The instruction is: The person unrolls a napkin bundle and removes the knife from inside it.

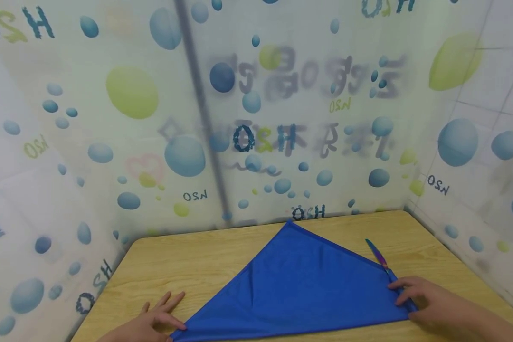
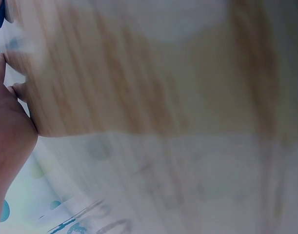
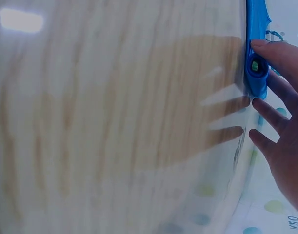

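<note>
A blue cloth [image 1: 308,285] lies on the table in a broad triangle, its peak toward the far edge. At its near left corner my left hand [image 1: 154,323] pinches the cloth between thumb and index finger, the other fingers spread over the wood. My right hand [image 1: 427,299] grips the rolled right edge, thumb on the near side and fingers on top. Out of that roll's far end sticks a rainbow-coloured knife [image 1: 377,252], its lower part hidden in cloth. The right wrist view shows the roll's end [image 3: 257,68] with something greenish inside.
The light wooden table [image 1: 188,266] fills the lower view. Behind it hangs a pale curtain [image 1: 282,118] printed with blue and green bubbles, and it wraps round both sides.
</note>
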`<state>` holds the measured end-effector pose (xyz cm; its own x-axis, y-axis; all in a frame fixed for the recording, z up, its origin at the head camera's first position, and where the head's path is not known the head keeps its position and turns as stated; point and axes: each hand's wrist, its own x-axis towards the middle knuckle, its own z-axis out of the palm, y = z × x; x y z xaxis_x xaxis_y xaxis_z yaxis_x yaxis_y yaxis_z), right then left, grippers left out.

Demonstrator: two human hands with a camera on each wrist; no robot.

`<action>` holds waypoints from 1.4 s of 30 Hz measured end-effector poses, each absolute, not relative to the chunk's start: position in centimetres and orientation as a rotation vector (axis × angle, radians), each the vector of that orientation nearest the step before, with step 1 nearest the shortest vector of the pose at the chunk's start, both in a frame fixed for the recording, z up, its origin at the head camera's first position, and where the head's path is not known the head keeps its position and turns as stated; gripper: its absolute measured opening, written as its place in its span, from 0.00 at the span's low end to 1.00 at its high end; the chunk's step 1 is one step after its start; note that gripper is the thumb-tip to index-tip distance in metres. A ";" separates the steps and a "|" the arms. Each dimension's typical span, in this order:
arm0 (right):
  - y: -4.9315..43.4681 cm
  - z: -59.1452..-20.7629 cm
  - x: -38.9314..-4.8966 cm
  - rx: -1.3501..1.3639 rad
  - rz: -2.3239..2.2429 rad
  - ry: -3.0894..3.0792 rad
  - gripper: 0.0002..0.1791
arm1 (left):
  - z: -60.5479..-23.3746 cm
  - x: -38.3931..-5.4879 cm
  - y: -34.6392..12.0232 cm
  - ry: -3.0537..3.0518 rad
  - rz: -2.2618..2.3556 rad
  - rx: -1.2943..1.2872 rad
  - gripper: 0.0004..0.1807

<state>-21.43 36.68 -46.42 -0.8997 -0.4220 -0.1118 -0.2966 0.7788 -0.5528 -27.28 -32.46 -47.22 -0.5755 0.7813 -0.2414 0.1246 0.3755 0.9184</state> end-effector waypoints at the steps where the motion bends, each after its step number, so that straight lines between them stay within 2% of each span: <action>1: 36.8 -46.4 -21.4 -0.573 -0.792 2.747 0.10 | -47.3 -27.2 -32.5 1.957 1.214 0.791 0.17; 6: 37.3 -46.6 -21.4 -0.608 -0.778 2.766 0.10 | -47.3 -27.2 -32.5 1.960 1.221 0.765 0.17; 16: 38.5 -47.0 -21.3 -0.877 -0.889 2.806 0.13 | -47.4 -27.2 -32.5 1.946 1.241 0.731 0.16; 25: 39.4 -46.8 -21.4 -0.780 -0.951 2.738 0.12 | -47.4 -27.3 -32.6 1.950 1.221 0.763 0.17; 34: 40.5 -47.6 -21.7 -0.933 -1.077 2.695 0.15 | -47.2 -27.1 -32.6 1.964 1.201 0.773 0.17; 42: 40.0 -47.6 -22.0 -0.911 -0.861 2.819 0.14 | -47.1 -26.7 -32.4 2.043 1.182 0.761 0.15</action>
<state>-22.02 39.97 -47.60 -0.8241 -0.5549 0.1135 -0.5237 0.6701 -0.5260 -26.74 -32.44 -47.12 -0.6205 0.7450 -0.2448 0.1593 0.4254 0.8909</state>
